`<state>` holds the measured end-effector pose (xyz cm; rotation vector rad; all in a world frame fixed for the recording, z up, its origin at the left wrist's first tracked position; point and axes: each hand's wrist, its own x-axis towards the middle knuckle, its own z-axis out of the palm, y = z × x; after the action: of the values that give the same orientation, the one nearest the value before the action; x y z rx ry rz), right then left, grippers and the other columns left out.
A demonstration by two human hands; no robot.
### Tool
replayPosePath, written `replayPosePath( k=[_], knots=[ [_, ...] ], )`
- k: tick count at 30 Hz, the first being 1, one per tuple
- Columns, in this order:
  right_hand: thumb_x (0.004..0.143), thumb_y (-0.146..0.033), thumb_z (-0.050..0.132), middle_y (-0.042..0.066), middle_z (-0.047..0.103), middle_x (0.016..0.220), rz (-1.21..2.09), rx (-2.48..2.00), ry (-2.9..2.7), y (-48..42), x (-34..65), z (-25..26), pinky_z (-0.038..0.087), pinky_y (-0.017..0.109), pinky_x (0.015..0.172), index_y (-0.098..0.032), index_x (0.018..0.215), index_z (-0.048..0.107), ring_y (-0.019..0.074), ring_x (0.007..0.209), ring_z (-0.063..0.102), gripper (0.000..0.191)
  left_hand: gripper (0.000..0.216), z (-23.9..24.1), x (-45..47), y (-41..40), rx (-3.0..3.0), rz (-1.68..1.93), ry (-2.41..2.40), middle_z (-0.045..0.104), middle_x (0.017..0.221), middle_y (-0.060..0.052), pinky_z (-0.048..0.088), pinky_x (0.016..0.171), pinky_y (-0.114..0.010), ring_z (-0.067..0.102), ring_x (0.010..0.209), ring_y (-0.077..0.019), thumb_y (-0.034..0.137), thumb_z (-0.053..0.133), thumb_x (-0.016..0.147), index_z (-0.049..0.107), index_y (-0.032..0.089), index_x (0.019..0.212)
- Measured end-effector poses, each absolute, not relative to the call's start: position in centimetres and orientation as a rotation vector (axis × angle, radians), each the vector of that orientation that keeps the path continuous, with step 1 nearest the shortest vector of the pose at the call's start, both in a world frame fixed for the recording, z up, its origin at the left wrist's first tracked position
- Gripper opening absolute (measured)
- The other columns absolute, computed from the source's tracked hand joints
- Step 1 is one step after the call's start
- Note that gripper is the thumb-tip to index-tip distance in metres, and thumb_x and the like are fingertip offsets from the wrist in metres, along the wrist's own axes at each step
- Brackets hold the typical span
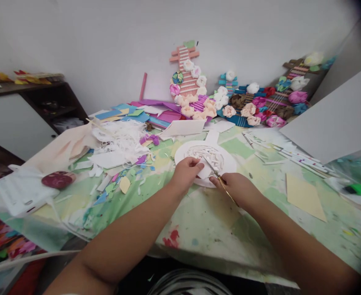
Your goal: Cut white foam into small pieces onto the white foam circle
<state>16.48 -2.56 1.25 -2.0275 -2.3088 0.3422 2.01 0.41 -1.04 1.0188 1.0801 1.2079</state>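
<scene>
The left hand (188, 172) pinches a small piece of white paper (202, 170) between thumb and forefinger, above the near side of a white paper disc (180, 152). The right hand (231, 184) is curled round the gold handles of a pair of scissors (212, 168), whose blades point away from the near edge of the tabletop (195, 217) and run up to the right side of the paper piece; whether they touch it is too small to tell.

The disc lies beneath and just beyond both hands, between the near and far edges, with pale cut scraps (217, 155) over its middle. A white strip (212, 136) reaches from it towards the far edge.

Left of the hands, a tangle of white strings (121, 139) lies towards the far left corner, with a yellow scrap (124, 184) nearer the left hand. A dark red object (58, 179) rests by the left edge. Towards the right edge, well apart from the right hand, lies a pale yellow sheet (305, 196). Flower-covered craft pieces (189, 80) stand along the far edge.
</scene>
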Motion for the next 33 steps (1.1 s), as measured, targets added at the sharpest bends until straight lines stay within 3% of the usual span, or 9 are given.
replayPosePath(
  k=[11,21,33],
  knots=[
    [0.067,-0.064,0.024,0.008,0.058,0.062,0.458,-2.046,-2.283,-2.1,16.4,1.9,0.030,0.024,0.046,-0.017,0.063,0.056,0.0171,0.054,0.051,0.057,0.017,-0.9,2.1,0.3,0.966,1.201,1.031,0.053,0.058,0.000,0.043,0.048,-0.023,0.050,0.051,-0.0087,0.023,0.061,0.055,0.052,0.014,0.066],
    [0.065,-0.065,0.026,0.007,0.057,0.059,0.444,-2.095,-2.292,-1.9,16.6,1.2,0.029,0.023,0.044,-0.016,0.055,0.055,0.0156,0.052,0.050,0.057,0.014,-1.4,2.3,0.4,0.876,1.177,1.095,0.054,0.058,-0.001,0.044,0.050,-0.025,0.052,0.052,-0.0106,0.019,0.061,0.054,0.051,0.013,0.062],
    [0.059,-0.068,0.031,0.007,0.058,0.063,0.542,-2.156,-2.305,-0.6,16.2,1.8,0.031,0.024,0.044,-0.017,0.064,0.057,0.0173,0.054,0.051,0.057,0.012,-1.3,2.1,0.5,0.892,1.162,1.107,0.053,0.057,-0.001,0.044,0.049,-0.025,0.051,0.051,-0.0108,0.018,0.060,0.055,0.050,0.013,0.062]
  ],
)
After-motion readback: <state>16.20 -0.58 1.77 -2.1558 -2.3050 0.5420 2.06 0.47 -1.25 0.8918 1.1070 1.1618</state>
